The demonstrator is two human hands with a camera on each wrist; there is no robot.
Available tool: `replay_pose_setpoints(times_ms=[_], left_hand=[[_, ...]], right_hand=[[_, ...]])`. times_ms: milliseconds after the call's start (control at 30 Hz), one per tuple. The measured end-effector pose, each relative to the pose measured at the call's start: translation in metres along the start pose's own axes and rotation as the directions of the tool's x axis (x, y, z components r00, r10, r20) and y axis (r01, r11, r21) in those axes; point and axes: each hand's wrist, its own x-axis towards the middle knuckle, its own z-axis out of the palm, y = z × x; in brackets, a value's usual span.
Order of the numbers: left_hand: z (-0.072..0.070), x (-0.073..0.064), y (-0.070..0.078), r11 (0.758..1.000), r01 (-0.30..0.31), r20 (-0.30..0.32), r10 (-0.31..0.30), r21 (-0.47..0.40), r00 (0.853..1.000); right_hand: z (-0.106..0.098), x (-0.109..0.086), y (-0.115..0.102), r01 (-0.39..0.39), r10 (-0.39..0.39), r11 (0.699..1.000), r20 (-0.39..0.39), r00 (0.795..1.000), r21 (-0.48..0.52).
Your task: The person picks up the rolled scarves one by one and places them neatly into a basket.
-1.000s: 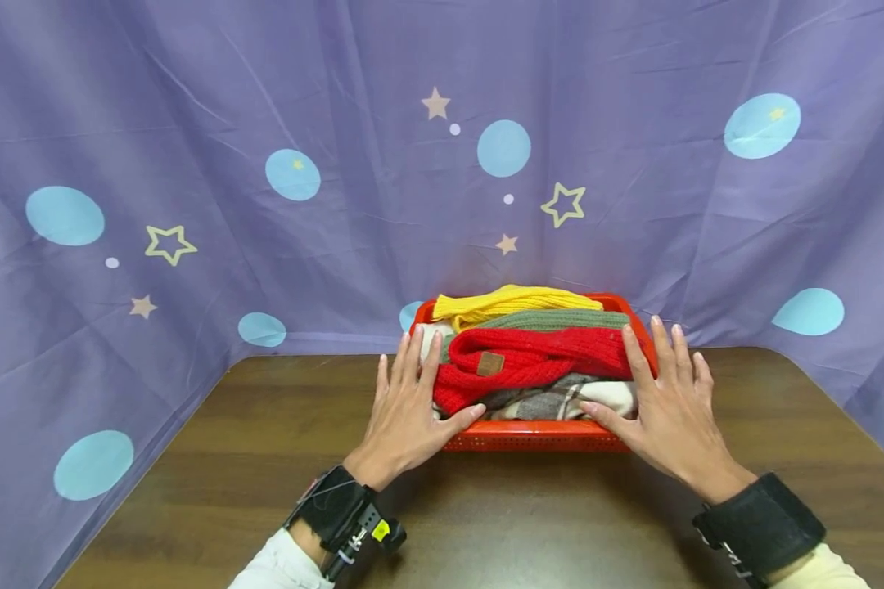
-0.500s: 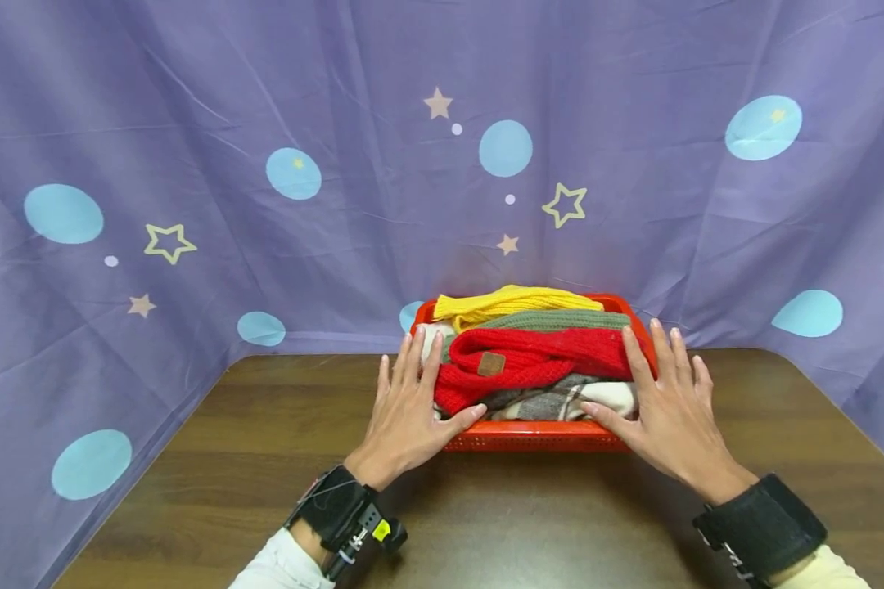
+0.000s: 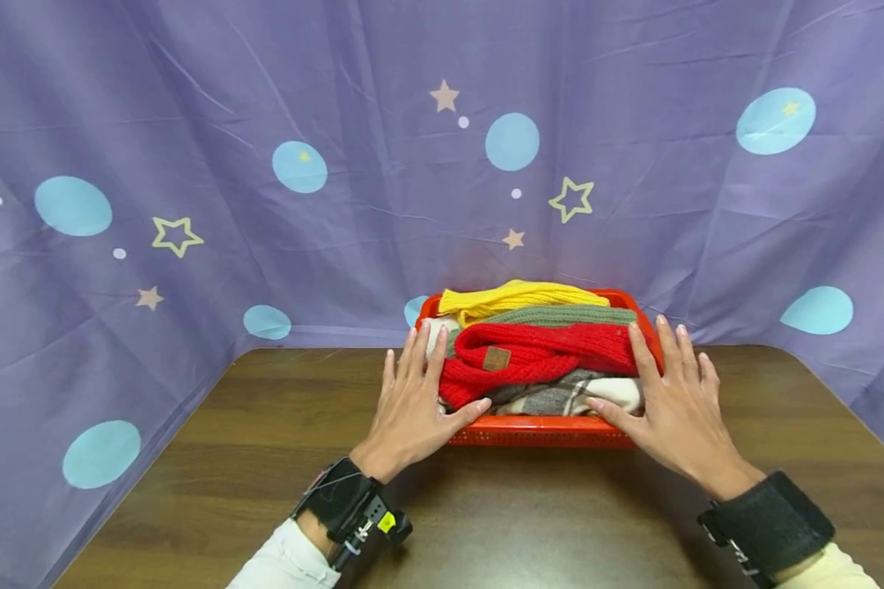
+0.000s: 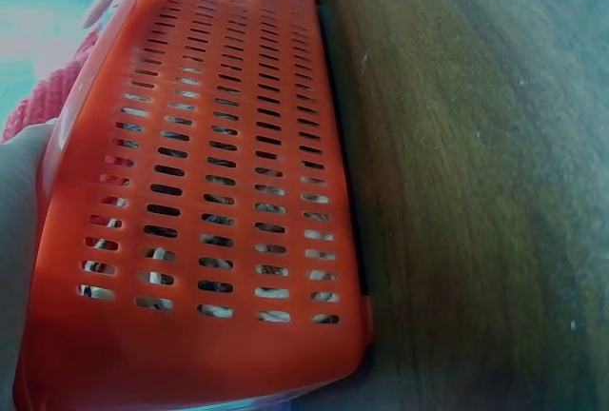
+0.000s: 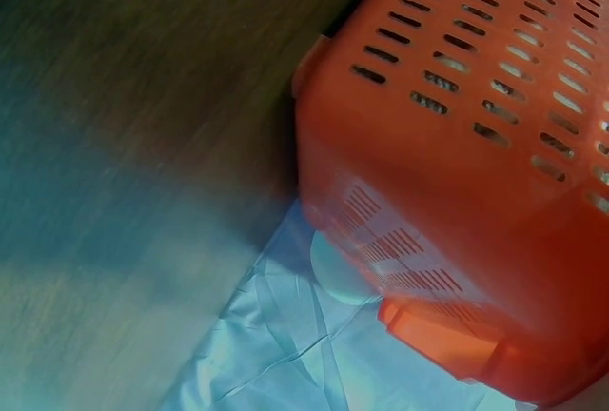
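A red plastic basket (image 3: 541,433) with slotted walls stands at the back of the table, filled with folded knitwear. On top lies a red knit piece (image 3: 545,348) with a small brown patch, like a scarf. Behind it are a green ribbed knit (image 3: 567,316) and a yellow one (image 3: 523,299); a grey and white plaid cloth (image 3: 560,397) shows in front. My left hand (image 3: 411,411) rests on the basket's front left corner, fingers straight and spread. At the front right corner my right hand (image 3: 679,417) lies likewise. Both wrist views show the basket's slotted front wall (image 4: 219,173) close up.
The brown wooden table (image 3: 530,507) extends in front of the basket and to both sides. A purple curtain (image 3: 383,106) with stars and blue dots hangs close behind the table. Black straps with camera mounts circle both wrists.
The head view has shifted slightly, so the whole scene sits a little higher and further right. Hands, basket and knitwear keep the same places relative to each other.
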Motion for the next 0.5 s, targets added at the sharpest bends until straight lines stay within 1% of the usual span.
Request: replay_pose_setpoints(times_ms=[300, 367, 500], left_hand=[[0.0014, -0.002, -0.0007, 1.0, 0.004, 0.003, -0.004, -0.009, 1.0], [0.0006, -0.0017, -0.0003, 1.0, 0.007, 0.01, -0.007, -0.011, 1.0], [0.0002, 0.0, -0.0001, 1.0, 0.004, 0.004, -0.004, -0.013, 1.0]], right_hand=[[0.0004, -0.0011, -0.0012, -0.01, 0.01, 1.0, 0.018, 1.0, 0.0], [0.0002, -0.0015, -0.0013, -0.015, 0.015, 1.0, 0.02, 1.0, 0.001], [-0.0007, -0.0005, -0.0011, -0.016, 0.016, 1.0, 0.015, 1.0, 0.002]])
